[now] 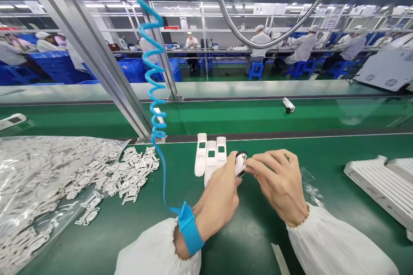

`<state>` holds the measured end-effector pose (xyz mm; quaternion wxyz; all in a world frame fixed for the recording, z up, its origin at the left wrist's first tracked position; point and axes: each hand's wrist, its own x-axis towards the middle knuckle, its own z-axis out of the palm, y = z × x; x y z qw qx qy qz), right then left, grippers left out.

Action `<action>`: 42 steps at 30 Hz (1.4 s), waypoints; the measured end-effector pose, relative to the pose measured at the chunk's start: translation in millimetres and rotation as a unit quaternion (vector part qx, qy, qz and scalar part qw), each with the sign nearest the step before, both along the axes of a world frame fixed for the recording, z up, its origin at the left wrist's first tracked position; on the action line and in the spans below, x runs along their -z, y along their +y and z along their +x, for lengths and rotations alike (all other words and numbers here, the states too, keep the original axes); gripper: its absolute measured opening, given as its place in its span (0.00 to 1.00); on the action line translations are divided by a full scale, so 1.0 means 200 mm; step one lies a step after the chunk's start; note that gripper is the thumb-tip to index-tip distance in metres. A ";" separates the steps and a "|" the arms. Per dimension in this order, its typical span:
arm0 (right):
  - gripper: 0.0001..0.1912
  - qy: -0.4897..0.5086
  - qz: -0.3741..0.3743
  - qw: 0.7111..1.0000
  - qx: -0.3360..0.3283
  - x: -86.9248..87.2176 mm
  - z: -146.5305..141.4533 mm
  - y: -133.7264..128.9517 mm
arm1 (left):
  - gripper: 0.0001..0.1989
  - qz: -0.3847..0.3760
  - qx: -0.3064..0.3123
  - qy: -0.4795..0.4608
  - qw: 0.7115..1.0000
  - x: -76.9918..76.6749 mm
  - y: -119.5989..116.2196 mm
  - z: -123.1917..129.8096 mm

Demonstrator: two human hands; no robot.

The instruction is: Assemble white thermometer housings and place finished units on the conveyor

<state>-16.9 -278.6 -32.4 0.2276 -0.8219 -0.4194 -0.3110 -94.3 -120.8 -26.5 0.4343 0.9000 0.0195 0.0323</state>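
My left hand [219, 191] and my right hand [277, 182] both grip a small white plastic device [239, 165] with a black ring at its end, and the fingers hide much of it. Just beyond my left hand stand several white handheld units [211, 159] with small green screens, side by side. To the left, a clear plastic bag [48, 180] holds many white die-cut pieces, and loose ones [132, 176] lie beside it. A blue antistatic wrist strap [189, 227] circles my left wrist, with a coiled blue cord [151, 51] rising from it.
My bench is a green mat [258, 240]. White finned housings [380, 184] lie at the right. Beyond a metal rail [84, 38], a green conveyor belt [226, 116] carries a white part [288, 105]. Co-workers in white sit at far benches among blue crates [132, 71].
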 end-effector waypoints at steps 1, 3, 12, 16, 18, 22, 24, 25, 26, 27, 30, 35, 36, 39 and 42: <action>0.10 -0.023 0.004 1.000 0.003 0.01 -0.01 0.00 | 0.28 0.006 0.003 -0.009 1.000 0.01 0.00 0.01; 0.12 -0.053 0.016 0.998 0.003 0.03 -0.02 0.01 | 0.23 0.004 -0.004 -0.009 1.000 0.01 0.01 0.02; 0.10 0.244 0.097 0.965 -0.018 0.01 -0.01 -0.08 | 0.15 -0.303 -0.070 0.055 0.949 -0.04 0.04 0.07; 0.04 0.163 0.078 0.983 -0.008 0.01 0.02 -0.10 | 0.13 -0.243 -0.062 0.064 0.966 -0.03 0.06 0.07; 0.10 0.082 0.073 0.994 -0.013 0.01 0.03 -0.05 | 0.11 -0.254 -0.028 0.075 0.964 -0.02 0.05 0.06; 0.09 -0.030 0.058 0.998 -0.007 0.02 0.01 0.03 | 0.10 -0.299 0.029 0.087 0.950 0.02 0.02 0.06; 0.10 -0.006 0.054 0.999 -0.005 0.02 0.00 0.02 | 0.08 -0.269 -0.016 0.092 0.959 0.02 0.04 0.07; 0.09 0.029 0.049 0.998 -0.001 0.03 0.00 0.00 | 0.08 -0.238 -0.059 0.086 0.966 0.02 0.07 0.07; 0.09 0.074 0.035 0.997 0.009 0.04 0.01 -0.04 | 0.08 -0.194 -0.104 0.070 0.973 0.01 0.11 0.09; 0.08 0.125 0.011 0.992 0.030 0.06 0.03 -0.09 | 0.08 -0.140 -0.141 0.043 0.979 0.00 0.15 0.10; 0.10 0.245 -0.100 0.952 0.153 0.12 0.13 -0.24 | 0.07 0.082 -0.165 -0.035 0.982 -0.04 0.27 0.21; 0.08 0.259 -0.101 0.946 0.165 0.14 0.24 -0.28 | 0.11 0.373 -0.075 -0.007 0.925 -0.05 0.33 0.51; 0.11 0.268 -0.077 0.949 0.145 0.12 0.25 -0.24 | 0.11 0.386 -0.057 0.002 0.921 -0.05 0.33 0.56; 0.17 0.369 0.003 0.926 0.076 0.07 0.26 -0.10 | 0.14 0.381 -0.018 0.008 0.925 -0.04 0.30 0.64; 0.24 0.550 0.083 0.830 -0.048 0.06 0.25 0.03 | 0.13 0.338 0.000 -0.011 0.941 -0.04 0.25 0.60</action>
